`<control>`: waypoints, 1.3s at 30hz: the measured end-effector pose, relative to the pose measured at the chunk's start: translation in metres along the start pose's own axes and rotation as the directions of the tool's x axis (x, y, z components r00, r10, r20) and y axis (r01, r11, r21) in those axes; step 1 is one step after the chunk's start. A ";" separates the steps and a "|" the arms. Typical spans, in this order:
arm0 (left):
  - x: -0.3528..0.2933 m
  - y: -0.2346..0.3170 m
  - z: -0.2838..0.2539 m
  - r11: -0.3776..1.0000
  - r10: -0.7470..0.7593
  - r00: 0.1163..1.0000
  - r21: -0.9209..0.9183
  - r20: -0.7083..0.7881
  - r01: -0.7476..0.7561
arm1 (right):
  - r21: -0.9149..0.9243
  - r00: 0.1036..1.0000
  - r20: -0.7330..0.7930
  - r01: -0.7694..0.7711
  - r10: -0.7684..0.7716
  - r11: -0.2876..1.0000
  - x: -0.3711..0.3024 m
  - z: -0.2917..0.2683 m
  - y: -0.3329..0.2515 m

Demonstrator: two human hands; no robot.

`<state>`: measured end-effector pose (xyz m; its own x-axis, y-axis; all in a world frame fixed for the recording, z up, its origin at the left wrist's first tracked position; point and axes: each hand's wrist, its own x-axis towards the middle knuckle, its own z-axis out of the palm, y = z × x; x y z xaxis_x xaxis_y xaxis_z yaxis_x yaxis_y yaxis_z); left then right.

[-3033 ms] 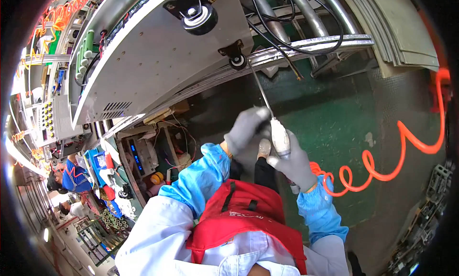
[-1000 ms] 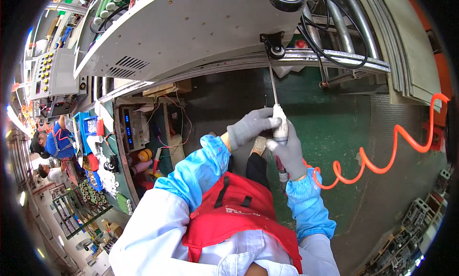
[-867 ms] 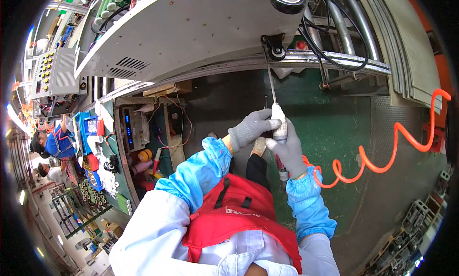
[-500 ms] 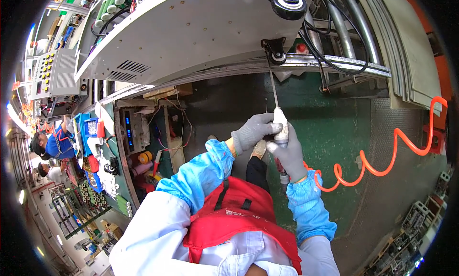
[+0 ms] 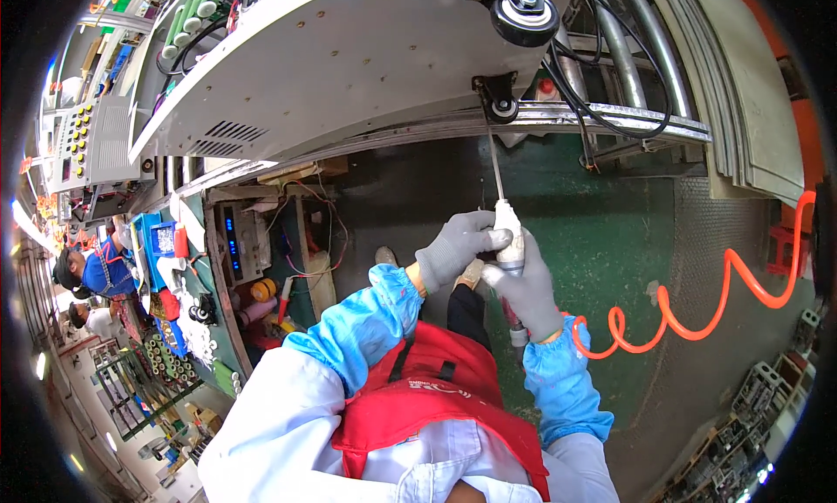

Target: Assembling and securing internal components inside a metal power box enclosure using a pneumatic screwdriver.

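Observation:
An air screwdriver (image 5: 510, 241) with a whitish wrapped nose and a long thin bit (image 5: 494, 159) points away from me. My right hand (image 5: 528, 287), in a grey glove, is wrapped around its body. Gloved in grey too, my left hand (image 5: 459, 246) pinches the nose from the left side. The bit's far end reaches the small caster (image 5: 499, 99) under the large grey cabinet panel (image 5: 340, 76); whether it sits in a screw there I cannot tell. From the tool's rear, an orange coiled air hose (image 5: 684, 329) runs off to the right.
A larger black caster (image 5: 525, 19) sits farther up on the panel. Black cables (image 5: 610, 124) hang by a metal frame on the right, beside stacked grey sheets (image 5: 741, 93). At left stands a cluttered workbench (image 5: 218, 276), with a person in blue (image 5: 109, 268) beyond it.
The cabinet panel and casters show slightly farther left and lower in the picture. Both hands and the screwdriver have shifted a little left, with their grip unchanged.

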<state>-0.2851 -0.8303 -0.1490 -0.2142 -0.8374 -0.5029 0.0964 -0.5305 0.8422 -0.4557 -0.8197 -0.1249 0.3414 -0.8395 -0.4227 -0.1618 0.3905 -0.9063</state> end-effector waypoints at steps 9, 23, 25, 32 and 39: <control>0.002 0.002 -0.001 0.993 -0.008 1.000 -0.117 0.014 0.010 | 0.040 0.999 -0.032 -0.013 0.014 0.999 0.005 0.003 0.006; 0.007 0.002 0.003 0.984 -0.003 1.000 -0.175 0.020 0.007 | -0.014 0.999 -0.040 0.012 -0.013 1.000 0.009 -0.002 0.015; 0.007 0.000 0.003 0.997 0.051 0.998 -0.061 0.023 -0.050 | 0.010 1.000 -0.027 0.005 -0.004 1.000 0.010 -0.003 0.011; 0.009 0.003 0.007 0.998 0.018 0.999 -0.067 -0.028 -0.020 | 0.094 1.000 0.027 -0.003 0.001 0.996 0.010 -0.007 0.002; -0.009 0.028 0.019 0.998 -0.001 0.986 -0.061 -0.164 -0.009 | 0.258 0.943 0.197 -0.315 0.269 0.913 0.002 -0.012 -0.028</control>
<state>-0.2991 -0.8345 -0.1173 -0.0522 -0.8471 -0.5289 0.1578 -0.5300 0.8332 -0.4615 -0.8373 -0.1002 0.4605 -0.6121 -0.6429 -0.0162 0.7184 -0.6955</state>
